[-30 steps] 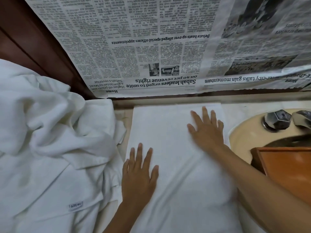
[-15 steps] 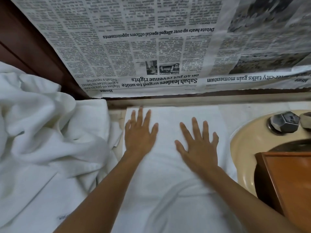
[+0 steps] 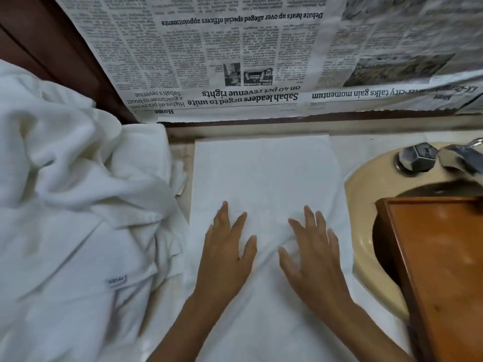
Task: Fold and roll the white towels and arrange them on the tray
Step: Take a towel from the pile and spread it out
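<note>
Reading upside-down newspaper (image 3: 235, 48) on wall behind: "Sabah leaders urged to unite on 40 pct revenue rights"; "Debate heats up over alleged special officers appointments". Small tag (image 3: 116, 279) on crumpled towel heap (image 3: 78, 178) at left, print too blurred. Flat white towel (image 3: 261, 173) on tabletop (image 3: 360, 142): far edge close to back ledge, left edge just beside heap, right edge near sink (image 3: 366, 184). Wooden tray (image 3: 439, 270) over sink. Left grip (image 3: 224, 257) and right grip (image 3: 313, 262) side by side, palms down, fingers straight, spread wide, pressing towel; cloth wrinkled between them.
</note>
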Demonstrator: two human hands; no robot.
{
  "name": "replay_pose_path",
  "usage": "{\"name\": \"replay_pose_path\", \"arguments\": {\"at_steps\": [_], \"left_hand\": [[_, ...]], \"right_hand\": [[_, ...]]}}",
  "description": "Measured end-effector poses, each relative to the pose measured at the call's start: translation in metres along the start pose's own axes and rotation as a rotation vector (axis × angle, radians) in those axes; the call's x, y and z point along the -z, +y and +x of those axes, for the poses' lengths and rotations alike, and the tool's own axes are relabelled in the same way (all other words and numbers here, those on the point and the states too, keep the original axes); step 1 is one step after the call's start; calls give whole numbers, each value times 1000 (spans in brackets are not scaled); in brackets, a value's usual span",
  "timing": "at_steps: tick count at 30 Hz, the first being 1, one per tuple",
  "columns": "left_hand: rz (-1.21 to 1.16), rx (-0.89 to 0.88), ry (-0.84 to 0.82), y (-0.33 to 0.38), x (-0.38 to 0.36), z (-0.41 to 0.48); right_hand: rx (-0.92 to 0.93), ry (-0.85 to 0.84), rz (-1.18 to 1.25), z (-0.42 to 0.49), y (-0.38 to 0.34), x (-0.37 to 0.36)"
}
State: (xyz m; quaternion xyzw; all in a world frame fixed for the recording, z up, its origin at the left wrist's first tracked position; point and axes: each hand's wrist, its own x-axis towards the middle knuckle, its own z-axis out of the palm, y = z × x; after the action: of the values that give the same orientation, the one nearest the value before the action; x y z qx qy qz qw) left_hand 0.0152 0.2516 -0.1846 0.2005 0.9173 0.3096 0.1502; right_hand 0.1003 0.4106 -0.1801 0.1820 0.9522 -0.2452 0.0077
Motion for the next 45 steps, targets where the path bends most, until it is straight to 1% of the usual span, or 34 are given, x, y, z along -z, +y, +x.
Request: {"name": "replay_pose_path", "arguments": {"at_steps": [2,4,6,10,12,14,15,17,19,23,26,28,30,31,33,36,38,40,42,45], "left_hand": [[22,-43,64,-15,-7,-53],[48,-68,108,-31,-11,-97],[116,-93,98,-44,-15,-131],[232,14,53,-69,-21,-172],[261,21,41,-79,-24,-185],[305,17,40,-83,-26,-191],[321,22,43,-83,-27,-192],[329,32,58,-82,-28,-195],[341,55,52,-82,-30,-204],[380,84,65,-82,-33,-221],[365,106,76,-79,-32,-224],[307,145,104,-68,-30,-221],[249,131,162,-50,-28,-204],[223,111,180,-40,-28,-188],[188,120,158,-21,-27,-149],[255,265,146,-12,-36,-106],[326,325,192,-14,-47,-103],[371,346,236,-15,-56,-108],[381,374,256,-18,-60,-112],[399,375,276,-21,-60,-113]], "right_hand": [[-34,56,57,-49,16,-14],[-122,90,129,-87,34,-25],[-183,88,147,-118,45,-32],[-276,129,132,-162,49,-28],[-308,86,105,-176,49,-22],[-287,-25,41,-187,48,-21],[-267,-88,-23,-193,46,-21],[-211,-160,-178,-208,49,-25],[-200,-178,-260,-219,53,-25],[-264,-176,-300,-223,56,-19],[-263,-108,-333,-217,45,-9],[-220,10,-319,-206,39,-3],[-151,91,-275,-183,34,0],[-99,81,-242,-168,30,0],[48,26,-175,-130,20,-7],[259,-96,-140,-72,-3,-22],[334,-212,-170,-43,-9,-32],[405,-236,-245,-21,0,-38],[436,-249,-283,-1,17,-35],[360,-254,-273,27,40,-20]]}}
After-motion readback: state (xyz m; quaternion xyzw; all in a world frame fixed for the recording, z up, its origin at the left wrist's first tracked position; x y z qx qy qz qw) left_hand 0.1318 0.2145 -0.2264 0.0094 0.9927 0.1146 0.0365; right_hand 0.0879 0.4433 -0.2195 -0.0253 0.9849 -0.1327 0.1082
